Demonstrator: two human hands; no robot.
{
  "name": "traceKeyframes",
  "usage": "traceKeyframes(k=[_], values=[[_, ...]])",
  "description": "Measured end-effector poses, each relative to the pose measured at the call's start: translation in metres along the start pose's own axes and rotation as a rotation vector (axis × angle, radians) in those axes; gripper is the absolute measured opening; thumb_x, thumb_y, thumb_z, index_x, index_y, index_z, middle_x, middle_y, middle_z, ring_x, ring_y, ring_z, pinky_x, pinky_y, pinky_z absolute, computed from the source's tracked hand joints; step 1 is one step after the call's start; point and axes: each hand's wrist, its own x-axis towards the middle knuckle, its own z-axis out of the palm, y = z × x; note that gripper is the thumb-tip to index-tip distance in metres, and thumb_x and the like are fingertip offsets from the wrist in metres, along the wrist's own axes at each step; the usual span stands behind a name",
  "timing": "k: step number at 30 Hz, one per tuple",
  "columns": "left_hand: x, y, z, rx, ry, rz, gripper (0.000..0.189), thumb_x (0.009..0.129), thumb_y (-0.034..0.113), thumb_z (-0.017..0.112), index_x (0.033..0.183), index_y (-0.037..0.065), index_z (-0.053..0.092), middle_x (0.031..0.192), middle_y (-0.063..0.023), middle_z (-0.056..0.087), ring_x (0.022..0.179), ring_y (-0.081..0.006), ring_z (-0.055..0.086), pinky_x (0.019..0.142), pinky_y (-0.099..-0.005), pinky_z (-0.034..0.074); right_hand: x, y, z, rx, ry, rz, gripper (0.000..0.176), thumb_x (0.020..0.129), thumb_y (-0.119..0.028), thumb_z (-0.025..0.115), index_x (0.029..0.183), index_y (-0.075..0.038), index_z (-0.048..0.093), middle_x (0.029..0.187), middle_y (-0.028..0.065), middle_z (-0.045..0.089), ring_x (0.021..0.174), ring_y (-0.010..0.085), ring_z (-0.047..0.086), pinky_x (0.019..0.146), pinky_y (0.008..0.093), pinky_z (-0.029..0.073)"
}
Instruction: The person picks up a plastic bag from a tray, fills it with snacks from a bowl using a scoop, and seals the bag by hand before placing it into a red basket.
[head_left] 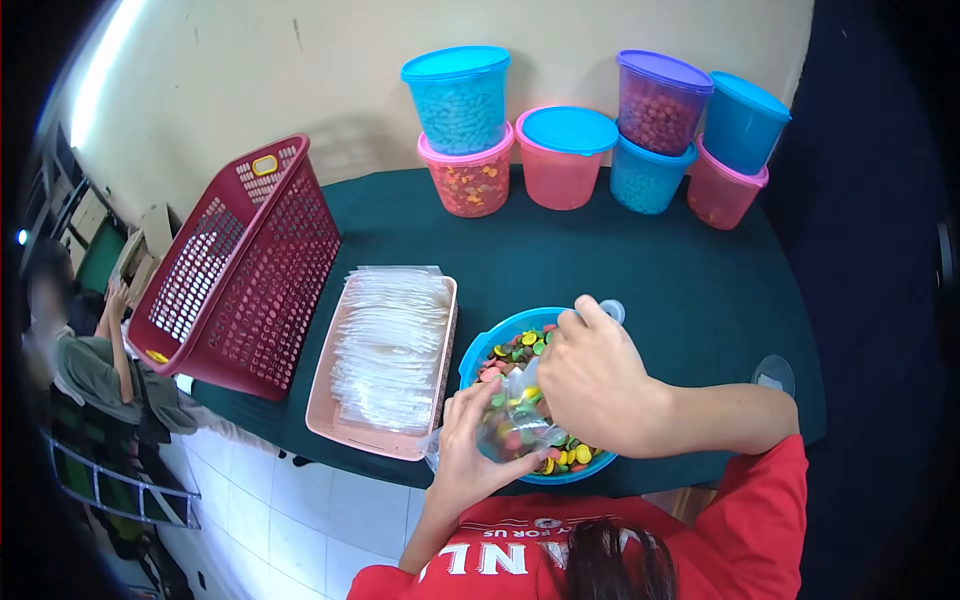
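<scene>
Transparent plastic bag (512, 437) is clamped in my left fingers (460, 415) over blue basin (555, 479); whether my right fingers (570, 335) grip, I cannot tell.

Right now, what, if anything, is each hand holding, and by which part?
The left hand holds a clear plastic bag by its side. The right hand is curled; whether it holds anything cannot be told.

Beige wall (350, 60), white tiled floor (275, 505)
</scene>
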Motion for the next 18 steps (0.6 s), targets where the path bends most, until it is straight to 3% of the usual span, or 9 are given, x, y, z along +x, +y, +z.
traceKeyframes(k=[7, 8, 9, 11, 12, 14, 15, 17, 18], values=[[-0.008, -0.016, -0.009, -0.125, 0.019, -0.004, 0.083, 0.050, 0.022, 0.080, 0.120, -0.001, 0.043, 0.111, -0.0169, 0.047, 0.102, -0.0268, 0.047, 0.086, -0.0366, 0.040, -0.017, 0.010, -0.022, -0.153, 0.049, 0.228, 0.021, 0.071, -0.019, 0.053, 0.068, 0.001, 0.061, 0.069, 0.0101, 0.058, 0.073, 0.0192, 0.049, 0.074, 0.0327, 0.032], [-0.011, -0.019, -0.013, -0.148, 0.024, -0.026, 0.084, 0.049, 0.022, 0.080, 0.121, -0.002, 0.043, 0.111, -0.0165, 0.046, 0.103, -0.0255, 0.047, 0.088, -0.0358, 0.038, -0.020, 0.014, -0.020, -0.158, 0.030, 0.285, 0.026, 0.078, -0.023, 0.051, 0.073, 0.001, 0.060, 0.071, 0.0106, 0.058, 0.074, 0.0203, 0.049, 0.074, 0.0333, 0.032], [-0.015, -0.025, -0.017, -0.148, 0.024, -0.028, 0.084, 0.049, 0.022, 0.080, 0.121, -0.002, 0.043, 0.111, -0.0165, 0.046, 0.103, -0.0255, 0.047, 0.088, -0.0358, 0.038, -0.025, 0.019, -0.016, -0.093, 0.079, 0.314, 0.036, 0.082, -0.029, 0.049, 0.091, 0.004, 0.058, 0.074, 0.0114, 0.057, 0.075, 0.0213, 0.049, 0.074, 0.0331, 0.031], [-0.021, -0.037, -0.022, -0.297, 0.080, -0.098, 0.084, 0.049, 0.022, 0.080, 0.121, -0.002, 0.042, 0.112, -0.0156, 0.045, 0.103, -0.0249, 0.047, 0.089, -0.0349, 0.037, -0.036, 0.028, -0.004, 0.001, 0.062, 0.249, 0.045, 0.080, -0.029, 0.051, 0.110, 0.005, 0.050, 0.076, 0.0112, 0.056, 0.076, 0.0208, 0.050, 0.075, 0.0326, 0.031], [-0.025, -0.038, -0.026, -0.312, 0.093, -0.147, 0.083, 0.050, 0.022, 0.079, 0.121, -0.002, 0.042, 0.112, -0.0142, 0.045, 0.105, -0.0243, 0.046, 0.090, -0.0348, 0.037, -0.038, 0.027, 0.002, -0.003, 0.053, 0.257, 0.045, 0.080, -0.029, 0.051, 0.110, 0.005, 0.050, 0.076, 0.0112, 0.056, 0.076, 0.0208, 0.050, 0.075, 0.0326, 0.031], [-0.030, -0.046, -0.034, -0.306, 0.105, -0.153, 0.083, 0.051, 0.022, 0.078, 0.121, -0.002, 0.042, 0.113, -0.0134, 0.044, 0.106, -0.0240, 0.045, 0.090, -0.0346, 0.036, -0.041, 0.025, 0.014, -0.184, -0.251, 0.161, 0.051, 0.079, -0.027, 0.053, 0.119, 0.003, 0.045, 0.077, 0.0095, 0.057, 0.077, 0.0198, 0.050, 0.075, 0.0331, 0.030], [-0.032, -0.048, -0.036, -0.288, 0.130, -0.163, 0.083, 0.051, 0.023, 0.078, 0.122, -0.002, 0.042, 0.113, -0.0126, 0.044, 0.106, -0.0237, 0.044, 0.091, -0.0345, 0.035, -0.040, 0.021, 0.017, -0.183, -0.257, 0.169, 0.051, 0.079, -0.027, 0.053, 0.119, 0.003, 0.045, 0.077, 0.0095, 0.057, 0.077, 0.0198, 0.050, 0.075, 0.0331, 0.030], [-0.031, -0.047, -0.037, -0.314, 0.130, -0.180, 0.083, 0.051, 0.022, 0.077, 0.122, -0.002, 0.041, 0.113, -0.0117, 0.043, 0.107, -0.0230, 0.044, 0.091, -0.0344, 0.035, -0.032, 0.010, 0.021, -0.244, -0.532, 0.201, 0.034, 0.076, -0.029, 0.054, 0.099, -0.005, 0.059, 0.083, 0.0059, 0.055, 0.084, 0.0185, 0.050, 0.077, 0.0352, 0.029], [-0.031, -0.046, -0.037, -0.347, 0.135, -0.195, 0.084, 0.051, 0.022, 0.077, 0.123, -0.002, 0.040, 0.114, -0.0115, 0.043, 0.106, -0.0227, 0.044, 0.091, -0.0340, 0.034, -0.028, 0.004, 0.024, -0.323, -0.490, 0.218, 0.021, 0.072, -0.025, 0.058, 0.086, -0.009, 0.063, 0.070, 0.0015, 0.050, 0.072, 0.0169, 0.049, 0.070, 0.0367, 0.031]])
